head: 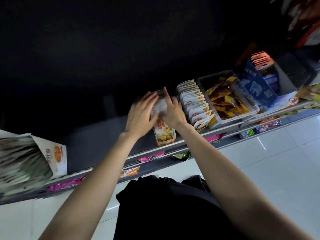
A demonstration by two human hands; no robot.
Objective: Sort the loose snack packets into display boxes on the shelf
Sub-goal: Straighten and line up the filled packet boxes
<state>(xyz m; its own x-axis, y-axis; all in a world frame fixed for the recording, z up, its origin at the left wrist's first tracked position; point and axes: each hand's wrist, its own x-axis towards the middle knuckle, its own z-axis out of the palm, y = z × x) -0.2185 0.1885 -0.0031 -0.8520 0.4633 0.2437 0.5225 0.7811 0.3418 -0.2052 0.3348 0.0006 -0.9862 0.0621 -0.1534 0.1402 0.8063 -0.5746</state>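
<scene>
On the shelf (97, 146), both hands (155, 113) clasp white packets (160, 105) in a display box (165, 135).

arms: 2 bare forearms, no sleeves in view, no watch or bands at the wrists
left hand (141, 116): bare, no glove, no ring to be seen
right hand (173, 112): bare, no glove, no ring to be seen
top (155, 205): black, loose cloth, creased at the hem
legs: dark grey trousers (194, 181), bunched folds
feet: pale shoe tip (158, 176), mostly hidden
</scene>
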